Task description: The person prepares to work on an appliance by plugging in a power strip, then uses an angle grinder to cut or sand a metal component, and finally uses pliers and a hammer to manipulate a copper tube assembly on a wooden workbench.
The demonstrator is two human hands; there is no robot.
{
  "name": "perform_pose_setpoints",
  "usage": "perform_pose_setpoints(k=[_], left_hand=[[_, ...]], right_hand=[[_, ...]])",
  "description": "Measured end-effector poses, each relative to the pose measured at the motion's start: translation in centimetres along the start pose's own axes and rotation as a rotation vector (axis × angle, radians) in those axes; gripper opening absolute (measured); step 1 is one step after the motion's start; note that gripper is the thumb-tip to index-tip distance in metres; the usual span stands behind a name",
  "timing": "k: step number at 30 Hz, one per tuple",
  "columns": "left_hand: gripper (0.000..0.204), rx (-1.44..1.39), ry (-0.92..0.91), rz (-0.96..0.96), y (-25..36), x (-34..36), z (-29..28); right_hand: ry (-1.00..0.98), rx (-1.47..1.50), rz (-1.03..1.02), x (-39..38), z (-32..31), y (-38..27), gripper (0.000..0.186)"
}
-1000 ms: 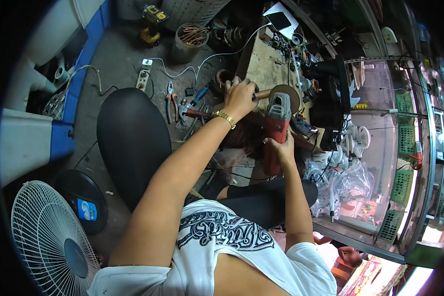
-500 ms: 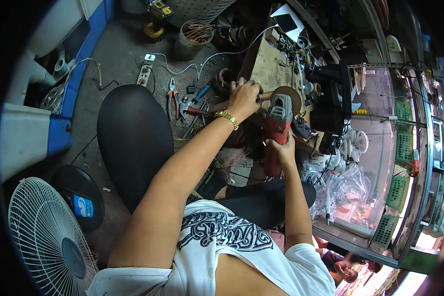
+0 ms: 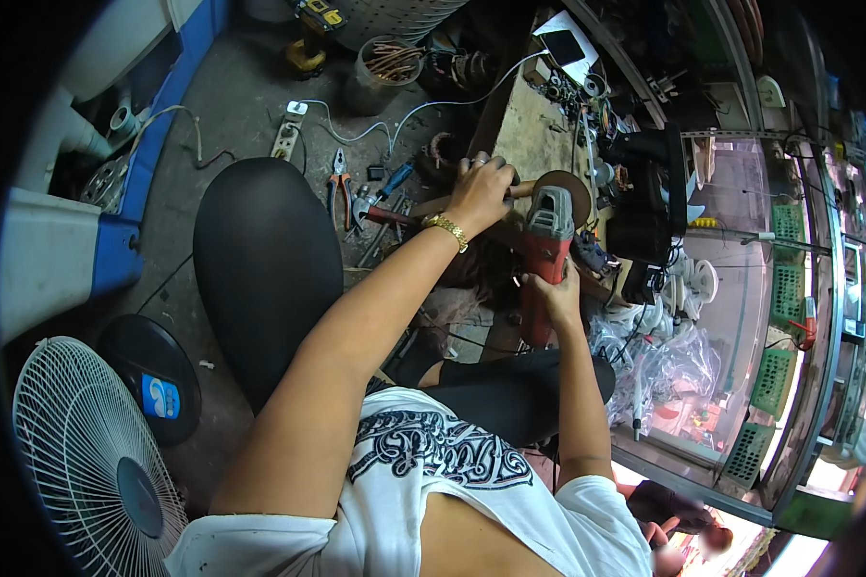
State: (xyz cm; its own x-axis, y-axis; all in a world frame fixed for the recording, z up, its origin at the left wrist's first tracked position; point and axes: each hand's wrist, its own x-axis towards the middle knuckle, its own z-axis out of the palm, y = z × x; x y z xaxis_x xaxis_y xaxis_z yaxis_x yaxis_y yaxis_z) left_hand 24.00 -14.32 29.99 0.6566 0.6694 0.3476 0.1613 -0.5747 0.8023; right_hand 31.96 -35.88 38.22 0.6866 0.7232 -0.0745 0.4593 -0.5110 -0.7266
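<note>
My right hand (image 3: 556, 293) is wrapped round the red body of an angle grinder (image 3: 549, 240), whose grey head points away from me. At that head sits a round brown disc (image 3: 575, 192). My left hand (image 3: 481, 195), with a gold bracelet at the wrist, is closed just left of the disc. Its fingers curl over a dark part, and a short tan cylindrical piece (image 3: 520, 189) sticks out toward the grinder head. My palm hides most of what it grips. Whether the disc touches that piece I cannot tell.
Pliers (image 3: 338, 188), a hammer (image 3: 380, 213) and a blue-handled screwdriver (image 3: 395, 180) lie on the floor left of my hands. Beyond are a power strip (image 3: 286, 135), a bucket of copper pieces (image 3: 383, 82) and a cluttered workbench (image 3: 529, 120). A fan (image 3: 97, 452) stands lower left.
Both hands keep their hold, with only a slight shift of the grinder. The whole view has moved a little. A person at the lower right has changed position.
</note>
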Motion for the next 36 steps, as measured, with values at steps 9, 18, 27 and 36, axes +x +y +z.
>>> perform_pose_setpoints(k=[9,18,27,36], left_hand=[[0.034,-0.035,0.025,0.065,-0.5,-0.3,0.3],[0.033,-0.015,0.022,0.056,-0.5,-0.2,0.4],[0.033,-0.026,0.026,0.14,-0.7,-0.4,0.8],[0.034,-0.079,0.057,0.142,-0.8,-0.4,0.9]], right_hand=[[-0.017,-0.006,0.028,0.2,-0.2,0.3,0.054],[-0.014,0.015,0.039,-0.1,0.0,-0.4,0.052],[-0.033,0.003,0.04,0.3,-0.5,-0.3,0.055],[-0.036,0.031,0.061,-0.1,-0.2,-1.3,0.053]])
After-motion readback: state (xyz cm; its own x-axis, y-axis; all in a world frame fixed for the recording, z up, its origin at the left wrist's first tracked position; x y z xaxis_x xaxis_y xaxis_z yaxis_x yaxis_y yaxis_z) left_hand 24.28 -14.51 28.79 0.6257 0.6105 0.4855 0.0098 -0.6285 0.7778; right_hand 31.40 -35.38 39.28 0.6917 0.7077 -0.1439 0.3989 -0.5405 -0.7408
